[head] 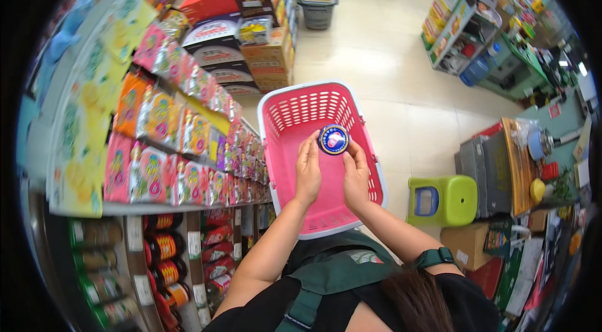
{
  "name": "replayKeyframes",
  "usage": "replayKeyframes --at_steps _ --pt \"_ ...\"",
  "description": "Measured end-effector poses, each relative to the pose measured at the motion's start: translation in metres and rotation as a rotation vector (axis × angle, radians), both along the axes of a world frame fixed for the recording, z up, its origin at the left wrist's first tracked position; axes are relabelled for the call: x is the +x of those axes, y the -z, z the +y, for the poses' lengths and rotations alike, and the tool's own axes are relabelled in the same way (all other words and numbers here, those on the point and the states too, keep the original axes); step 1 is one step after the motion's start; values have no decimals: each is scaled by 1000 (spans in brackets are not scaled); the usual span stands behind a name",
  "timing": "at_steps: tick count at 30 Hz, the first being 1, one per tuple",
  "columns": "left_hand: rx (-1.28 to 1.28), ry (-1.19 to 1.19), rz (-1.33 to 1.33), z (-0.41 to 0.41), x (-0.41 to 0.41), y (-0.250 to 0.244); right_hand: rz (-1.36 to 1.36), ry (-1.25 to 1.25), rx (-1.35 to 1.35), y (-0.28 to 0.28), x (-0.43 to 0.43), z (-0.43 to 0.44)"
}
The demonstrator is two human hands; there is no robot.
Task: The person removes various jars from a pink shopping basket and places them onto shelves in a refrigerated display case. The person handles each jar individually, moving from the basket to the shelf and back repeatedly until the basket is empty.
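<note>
Between my two hands is a small round container (334,139) with a blue, gold-rimmed lid that bears writing; I see it from above, so its sides are mostly hidden. My left hand (308,167) grips its left side with the fingertips. On the right and lower edge, my right hand (355,174) grips it with thumb and fingers. Beneath both hands lies a pink plastic shopping basket (291,162) with a pale rim and slotted walls. Only its bare pink floor shows around my hands and forearms.
Left of the basket, a shelf rack holds pink and orange pouches (155,115), with jars (164,247) below. Stacked cartons (211,56) and a grey bin (317,12) stand ahead. A green plastic stool (454,200) and a cluttered counter (564,143) are at right.
</note>
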State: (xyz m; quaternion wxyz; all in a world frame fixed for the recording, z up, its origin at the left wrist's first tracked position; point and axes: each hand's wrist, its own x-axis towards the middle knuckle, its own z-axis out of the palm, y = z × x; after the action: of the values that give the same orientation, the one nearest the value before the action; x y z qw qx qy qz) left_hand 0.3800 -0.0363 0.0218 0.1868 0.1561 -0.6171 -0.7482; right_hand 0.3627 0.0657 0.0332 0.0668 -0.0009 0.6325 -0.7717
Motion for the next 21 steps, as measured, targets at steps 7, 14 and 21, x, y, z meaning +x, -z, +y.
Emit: replayKeyframes --at_steps 7,14,21 --pt "-268 -218 113 17 90 -72 424 -331 43 -48 50 25" --pt "-247 -510 218 49 204 -91 532 -651 -89 -76 125 27" --pt "-485 -862 163 66 330 -128 560 -958 -274 -107 230 9"
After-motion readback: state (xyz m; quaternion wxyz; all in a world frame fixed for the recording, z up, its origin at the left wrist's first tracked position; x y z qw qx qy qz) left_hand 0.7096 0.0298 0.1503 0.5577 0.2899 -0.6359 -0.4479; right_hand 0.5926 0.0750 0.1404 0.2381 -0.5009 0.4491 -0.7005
